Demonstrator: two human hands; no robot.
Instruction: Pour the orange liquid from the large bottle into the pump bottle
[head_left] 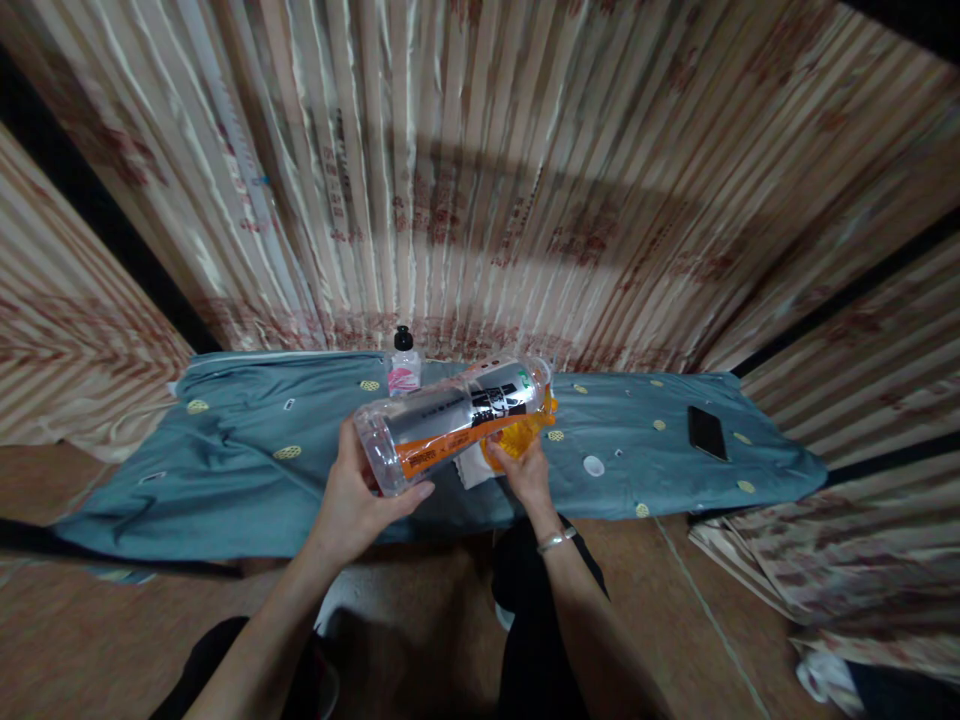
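A large clear plastic bottle [450, 415] with a silver and orange label lies nearly level in the air, its neck end to the right and slightly higher. My left hand [364, 490] is wrapped round its base end. Under the neck end, my right hand [529, 475] is closed on an orange see-through object [514, 440]; the bottle partly covers it, so its exact kind is unclear. A white tissue or cloth [476, 468] shows below the bottle. Behind it stands a small clear bottle [404, 375] with a pink label and black cap.
A bed-like surface with a blue-green patterned sheet [232, 470] runs across in front of me. On its right lies a dark phone [707, 433], and nearer is a white round spot or disc [593, 466]. Striped curtains [465, 200] hang behind and at both sides, beside dark poles [112, 210].
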